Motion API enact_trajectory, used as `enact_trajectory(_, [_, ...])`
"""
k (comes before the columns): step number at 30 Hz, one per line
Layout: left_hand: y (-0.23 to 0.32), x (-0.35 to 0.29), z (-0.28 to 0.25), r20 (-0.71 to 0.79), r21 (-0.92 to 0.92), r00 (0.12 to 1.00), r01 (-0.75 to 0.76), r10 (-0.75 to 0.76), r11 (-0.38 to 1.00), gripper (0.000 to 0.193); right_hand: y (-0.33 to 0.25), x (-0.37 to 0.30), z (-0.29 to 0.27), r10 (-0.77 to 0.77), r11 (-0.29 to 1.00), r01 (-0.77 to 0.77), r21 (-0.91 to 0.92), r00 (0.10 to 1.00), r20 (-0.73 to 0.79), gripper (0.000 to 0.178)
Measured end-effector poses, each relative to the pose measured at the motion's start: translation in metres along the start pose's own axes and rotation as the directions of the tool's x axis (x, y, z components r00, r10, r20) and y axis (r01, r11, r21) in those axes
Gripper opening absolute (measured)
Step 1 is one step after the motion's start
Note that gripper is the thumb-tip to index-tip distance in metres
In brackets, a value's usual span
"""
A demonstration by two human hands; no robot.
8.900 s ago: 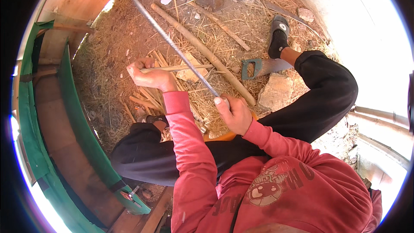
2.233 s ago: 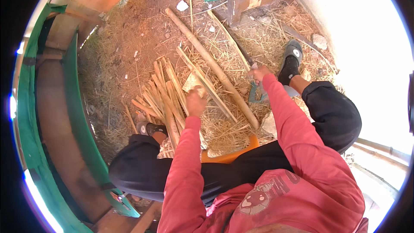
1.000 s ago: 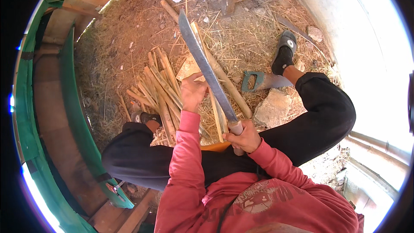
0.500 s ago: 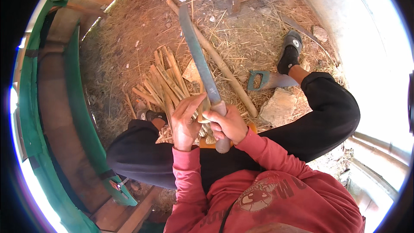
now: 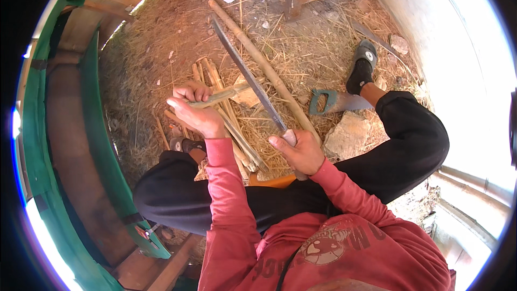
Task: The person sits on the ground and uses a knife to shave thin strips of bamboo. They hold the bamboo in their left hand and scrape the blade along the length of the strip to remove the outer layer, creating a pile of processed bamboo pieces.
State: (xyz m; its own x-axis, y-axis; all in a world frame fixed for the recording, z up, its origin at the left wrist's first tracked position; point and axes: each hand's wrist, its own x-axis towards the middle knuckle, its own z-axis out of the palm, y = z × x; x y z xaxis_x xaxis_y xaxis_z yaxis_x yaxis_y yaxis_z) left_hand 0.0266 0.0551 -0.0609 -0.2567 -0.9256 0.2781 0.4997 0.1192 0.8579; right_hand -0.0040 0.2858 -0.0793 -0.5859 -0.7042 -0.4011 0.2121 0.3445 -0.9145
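Observation:
My right hand is wrapped round the handle of a machete. Its long dark blade slants up and to the left. A split bamboo strip lies across my left hand, gripped between the thumb and curled fingers. The strip points right, and its far end reaches the blade; whether they touch I cannot tell. Below my left hand, a pile of split bamboo strips rests on the ground between my feet, partly hidden by the hand and forearm.
A long bamboo pole lies just beyond the machete. To the right are a handsaw with a green handle and a large flat stone. Green-edged boards stand along the left, and a pale wall rises on the right.
My left hand has moved left and forward with the bamboo strip, away from my right hand. The strip has turned crosswise. The machete has tilted further left, its handle shifting right.

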Motion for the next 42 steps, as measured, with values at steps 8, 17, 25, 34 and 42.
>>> enact_trajectory(8, [-0.006,-0.002,0.019,0.0,0.081,1.0,-0.009,0.009,0.997,0.035,0.009,-0.004,0.011,-0.168,0.977,0.146,-0.152,0.976,-0.139,0.055])
enact_trajectory(17, [-0.01,-0.009,0.028,-0.118,0.061,0.991,-0.053,0.06,0.997,0.034,0.003,-0.005,0.02,-0.117,0.94,0.074,-0.333,0.987,-0.109,0.06])
enact_trajectory(25, [-0.014,0.007,0.038,-0.287,0.055,0.954,-0.071,0.083,0.996,0.029,0.061,0.023,0.027,0.022,0.905,-0.119,-0.408,0.972,-0.235,0.057])
enact_trajectory(34, [-0.018,0.012,0.029,-0.396,0.083,0.91,-0.096,0.121,0.992,0.032,0.048,0.017,0.035,-0.049,0.936,-0.019,-0.35,0.982,-0.183,0.056])
enact_trajectory(42, [-0.013,0.02,0.005,-0.471,0.106,0.871,-0.103,0.141,0.989,0.039,0.01,0.004,0.038,-0.173,0.935,0.125,-0.332,0.978,-0.117,0.055])
